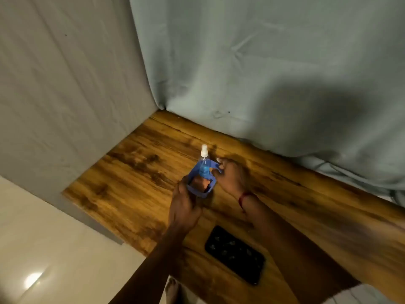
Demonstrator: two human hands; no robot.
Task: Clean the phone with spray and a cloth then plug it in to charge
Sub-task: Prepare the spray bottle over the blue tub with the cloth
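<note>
The left hand (185, 205) has its fingers curled round the near end of a blue piece (195, 172), and the right hand (231, 175) pinches its far right corner, so both grips are closed on the same thing and neither hand is free. It is too blurred to tell whether the piece is a folded cloth or a holder. It looks pulled taut between the two grips, probably to open it up or to free what it carries. A small spray bottle (204, 153) with a white nozzle stands upright at its far end, the nozzle pointing away from the person. I cannot tell whether the bottle rests on the table (135, 163) or is carried by the blue piece. All of this sits beyond the phone (235, 254), well apart from it. The phone lies flat and dark near the table's front edge, between the two forearms, untouched and within easy reach for spraying and wiping. A red thread (244, 199) circles the right wrist, just beyond the phone. Behind the phone and the hands a grey-blue sheet (263, 73) hangs down to the tabletop. No cable shows, so cleaning seems barely begun and charging is some way off.
</note>
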